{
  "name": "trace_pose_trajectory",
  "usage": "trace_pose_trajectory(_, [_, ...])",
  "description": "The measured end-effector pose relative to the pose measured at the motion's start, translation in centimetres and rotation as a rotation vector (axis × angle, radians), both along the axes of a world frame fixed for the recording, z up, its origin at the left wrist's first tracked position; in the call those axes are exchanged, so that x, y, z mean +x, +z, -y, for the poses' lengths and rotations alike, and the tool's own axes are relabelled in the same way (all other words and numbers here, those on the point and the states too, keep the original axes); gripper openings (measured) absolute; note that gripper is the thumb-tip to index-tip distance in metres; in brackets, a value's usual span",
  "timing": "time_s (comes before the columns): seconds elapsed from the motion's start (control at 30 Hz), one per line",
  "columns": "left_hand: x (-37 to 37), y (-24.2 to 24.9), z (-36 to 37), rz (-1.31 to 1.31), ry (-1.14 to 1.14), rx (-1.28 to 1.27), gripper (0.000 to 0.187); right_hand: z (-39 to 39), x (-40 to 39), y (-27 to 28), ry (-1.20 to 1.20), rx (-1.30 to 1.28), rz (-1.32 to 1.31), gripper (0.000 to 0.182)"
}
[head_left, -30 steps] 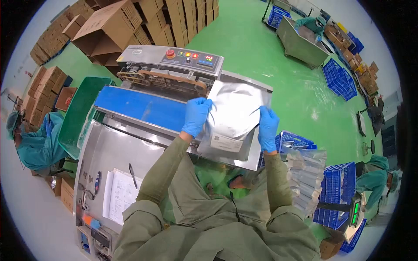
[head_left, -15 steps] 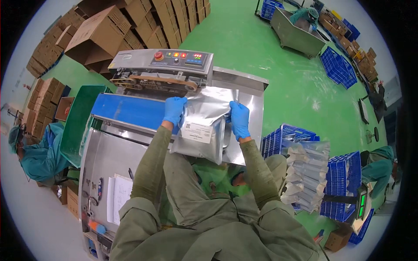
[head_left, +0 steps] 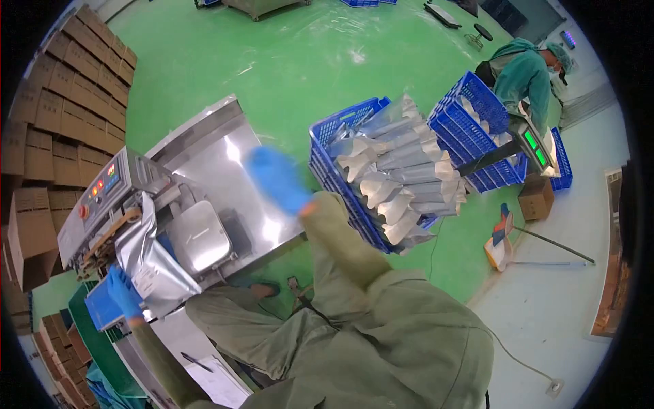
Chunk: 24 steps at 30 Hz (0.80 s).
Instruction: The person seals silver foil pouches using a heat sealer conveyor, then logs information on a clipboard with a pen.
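Note:
A silver foil pouch [head_left: 167, 271] with a white label lies tilted on the sealing machine, its upper end against the brown sealing band. My left hand [head_left: 124, 294], in a blue glove, is closed at the pouch's left edge, over the blue conveyor belt [head_left: 102, 305]. Apart from the pouch, my right hand [head_left: 278, 180], also blue-gloved, is over the right side of the steel table [head_left: 212, 163]. Motion smears its fingers. Nearest to that hand on the right is a blue crate [head_left: 334, 184] filled with several silver pouches [head_left: 402, 167], their open ends facing me.
The band sealer [head_left: 102, 187] has lit displays and a red knob. A square steel plate [head_left: 199, 237] sits beside it. Another blue crate [head_left: 466, 129], a scale display [head_left: 533, 146] and a person in green [head_left: 524, 78] are at right. Cardboard boxes [head_left: 68, 109] stand stacked left.
My view has swung right. My right hand has let go of the pouch and moved toward the crate of pouches. The left hand stays at the pouch, which now sits at the sealing band.

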<state>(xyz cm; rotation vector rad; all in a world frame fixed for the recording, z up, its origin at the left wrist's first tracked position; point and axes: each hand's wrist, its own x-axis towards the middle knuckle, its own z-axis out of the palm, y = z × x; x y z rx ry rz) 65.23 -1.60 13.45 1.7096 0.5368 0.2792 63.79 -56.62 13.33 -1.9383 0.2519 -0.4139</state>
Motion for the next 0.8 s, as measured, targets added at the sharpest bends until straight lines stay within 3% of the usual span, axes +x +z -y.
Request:
trace_pose_trajectory(0.07, [-3.2,-0.3,-2.1,0.151,0.059,0.472,0.04,11.7,-2.1,-5.0,-0.205,-0.128,-0.131,0.024])
trace_pose_trajectory(0.1, [-4.5,0.8,0.0,0.199,0.107,0.515,0.039,16.6,-2.8,-7.8,-0.313,-0.691,-0.319,0.034])
trace_pose_trajectory(0.13, [-6.4,2.2,2.7,0.248,0.156,0.555,0.038,19.1,-3.9,-7.8,-0.312,-0.845,-0.373,0.054])
trace_pose_trajectory(0.2, [-9.0,3.9,6.4,0.335,0.244,0.621,0.037,22.6,-2.1,-12.9,-0.286,-0.806,-0.778,0.068])
trace_pose_trajectory(0.27, [-9.6,3.2,7.7,0.454,0.205,0.58,0.036,23.9,0.0,-15.3,-0.145,-0.914,-0.823,0.079])
trace_pose_trajectory(0.33, [-10.9,2.5,9.0,0.535,0.155,0.547,0.036,25.7,2.4,-21.8,-0.091,-0.859,-0.665,0.059])
trace_pose_trajectory(0.37, [-10.8,3.3,11.0,0.504,0.154,0.602,0.03,25.8,2.6,-21.7,-0.111,-0.835,-0.597,0.05])
trace_pose_trajectory(0.4, [-10.9,4.1,13.3,0.486,0.193,0.826,0.025,25.9,2.9,-21.2,-0.14,-0.788,-0.523,0.041])
trace_pose_trajectory(0.47, [-12.1,5.3,16.6,0.477,0.113,0.799,0.019,26.6,3.8,-18.4,-0.179,-0.795,-0.393,0.024])
trace_pose_trajectory(0.5, [-12.7,6.6,18.9,0.5,0.03,0.777,0.019,28.6,5.0,-17.7,-0.084,-1.112,-0.439,0.029])
trace_pose_trajectory(0.53, [-13.4,6.7,19.7,0.542,-0.063,0.828,0.021,28.8,5.2,-14.9,-0.158,-1.083,-0.183,0.028])
trace_pose_trajectory(0.6, [-13.7,5.7,22.2,0.452,-0.184,0.718,0.025,24.1,4.4,-1.6,-0.028,-1.27,-0.08,0.041])
trace_pose_trajectory(0.67, [-12.5,6.1,27.6,0.445,-0.403,0.535,0.039,16.6,2.0,12.7,0.138,-1.034,0.027,0.038])
trace_pose_trajectory(0.73, [-9.9,7.6,32.6,0.515,-0.596,0.579,0.079,8.9,-0.6,24.2,0.266,-0.893,-0.059,0.031])
trace_pose_trajectory(0.77, [-8.8,9.5,34.9,0.587,-0.598,0.572,0.097,5.8,-2.0,27.5,0.28,-0.938,0.075,0.029])
trace_pose_trajectory(0.8, [-7.9,11.4,36.7,0.65,-0.526,0.608,0.096,3.0,-3.2,30.1,0.296,-0.979,0.211,0.027])
